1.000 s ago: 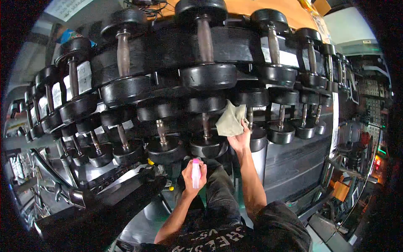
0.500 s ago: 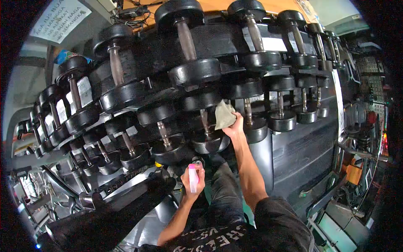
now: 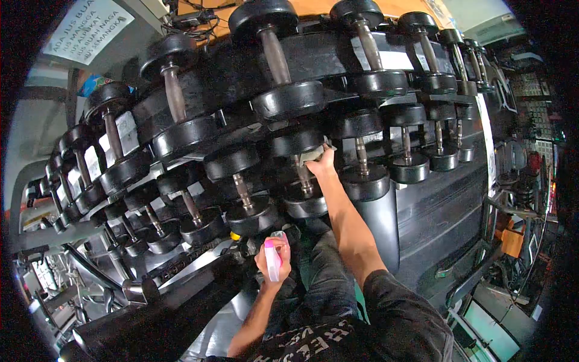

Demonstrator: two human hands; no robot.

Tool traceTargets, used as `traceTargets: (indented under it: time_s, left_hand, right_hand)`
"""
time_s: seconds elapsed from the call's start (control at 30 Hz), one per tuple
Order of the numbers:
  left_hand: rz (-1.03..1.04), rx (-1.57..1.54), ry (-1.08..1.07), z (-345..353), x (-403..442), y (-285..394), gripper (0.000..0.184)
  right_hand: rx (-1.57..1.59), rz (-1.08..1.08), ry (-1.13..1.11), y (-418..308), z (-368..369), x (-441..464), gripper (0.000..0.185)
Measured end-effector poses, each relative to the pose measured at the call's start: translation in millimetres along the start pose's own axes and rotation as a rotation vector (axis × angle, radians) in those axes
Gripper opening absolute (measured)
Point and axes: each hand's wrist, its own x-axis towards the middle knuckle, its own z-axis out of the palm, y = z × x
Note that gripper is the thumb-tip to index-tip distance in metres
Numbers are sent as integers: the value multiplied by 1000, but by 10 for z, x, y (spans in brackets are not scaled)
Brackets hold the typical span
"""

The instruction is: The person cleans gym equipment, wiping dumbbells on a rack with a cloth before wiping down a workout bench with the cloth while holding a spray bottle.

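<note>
In my right hand (image 3: 323, 161) is a pale grey-beige cloth (image 3: 312, 156), mostly covered by the fingers. That hand reaches in at a black dumbbell (image 3: 295, 141) in the lower rack row, beside the top of its metal handle and just under its far head. The cloth appears to be against the dumbbell, though the exact contact is hidden. Lower down, in front of my body, my left hand (image 3: 285, 256) is wrapped round a small spray bottle (image 3: 273, 264) with a pink part and a whitish translucent body.
An upper row of larger dumbbells (image 3: 289, 101) runs above the lower row, with more on both sides. Below on the left is a long black padded bench (image 3: 175, 308). A grey cylindrical post (image 3: 381, 232) stands right of my forearm. A printed sign (image 3: 90, 27) hangs upper left.
My right hand has moved forward and left with the cloth, from beside the dumbbell to its handle and far head. The left hand keeps the spray bottle, slightly turned. The view has shifted a little.
</note>
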Motion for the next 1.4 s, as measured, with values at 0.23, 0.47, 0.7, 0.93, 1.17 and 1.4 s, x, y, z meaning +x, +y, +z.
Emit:
traceTargets:
  time_s: [0.23,0.47,0.7,0.93,1.17,1.4]
  left_hand:
    - [-10,34,2,-145,-50,24,10]
    - [-33,34,4,-157,-30,104,8]
    - [38,69,23,-203,-58,52,7]
    - [-107,71,-43,-217,-108,93,4]
    - [-237,-60,-232,-123,119,20,20]
    - [-250,-47,-310,95,322,-45,35]
  right_hand:
    - [86,-380,13,529,-76,-371,32]
    - [-45,39,-329,1325,-362,-723,34]
    - [42,126,62,1304,-327,210,28]
    - [183,196,3,1105,-65,98,24]
    - [119,323,-261,-84,-364,-258,29]
    - [88,-115,-255,-389,-349,-1136,43]
